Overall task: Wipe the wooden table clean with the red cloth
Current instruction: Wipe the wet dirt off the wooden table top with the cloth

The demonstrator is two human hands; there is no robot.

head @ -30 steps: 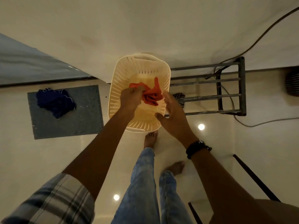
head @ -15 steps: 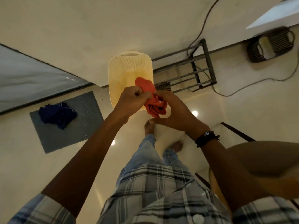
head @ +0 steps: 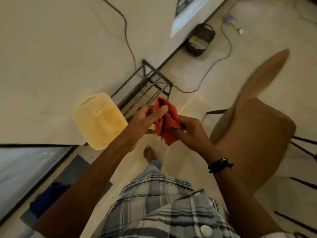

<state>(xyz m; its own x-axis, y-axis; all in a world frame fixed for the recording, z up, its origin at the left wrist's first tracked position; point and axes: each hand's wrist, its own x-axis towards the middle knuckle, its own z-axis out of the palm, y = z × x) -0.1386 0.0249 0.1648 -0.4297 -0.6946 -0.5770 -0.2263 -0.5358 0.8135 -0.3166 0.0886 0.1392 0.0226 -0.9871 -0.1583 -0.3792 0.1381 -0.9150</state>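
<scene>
The red cloth point(head: 167, 122) is bunched up in the air in front of me, between both hands. My left hand point(head: 142, 124) pinches its upper left part, with one finger lying across the fabric. Curled round the cloth's lower right side, my right hand point(head: 190, 131) grips it; a dark band sits on that wrist. No wooden table shows in this view.
A cream plastic basket point(head: 99, 121) stands on the floor to the left of my hands. Behind it are a dark metal rack point(head: 145, 88) and loose cables. A brown chair point(head: 253, 134) is close on my right. A blue cloth point(head: 49, 196) lies on a grey mat.
The red cloth came up out of the cream basket in both hands. My view swung to the right, so the basket slid left and the brown chair came into sight.
</scene>
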